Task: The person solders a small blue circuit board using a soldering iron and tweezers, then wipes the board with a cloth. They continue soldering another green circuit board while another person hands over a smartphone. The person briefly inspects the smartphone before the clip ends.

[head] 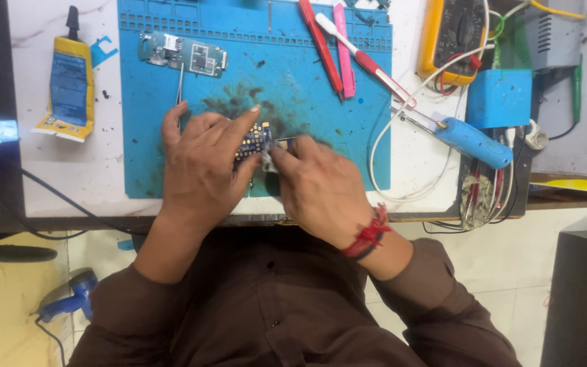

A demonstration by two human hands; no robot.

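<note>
From the head camera, the left hand [202, 163] is gripping a small blue circuit board [253, 138] over the blue mat [321, 136], index finger lying along its top. The right hand [317, 187] is closing its fingertips on a small grey piece [270, 160] touching the board's lower edge. Another board [183, 54], tweezers [180, 85] and a glue tube [69, 85] are lying beyond.

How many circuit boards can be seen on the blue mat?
2: one board lies at the mat's upper left; one board is held between the left hand and right hand. Hands may hide more.
</note>
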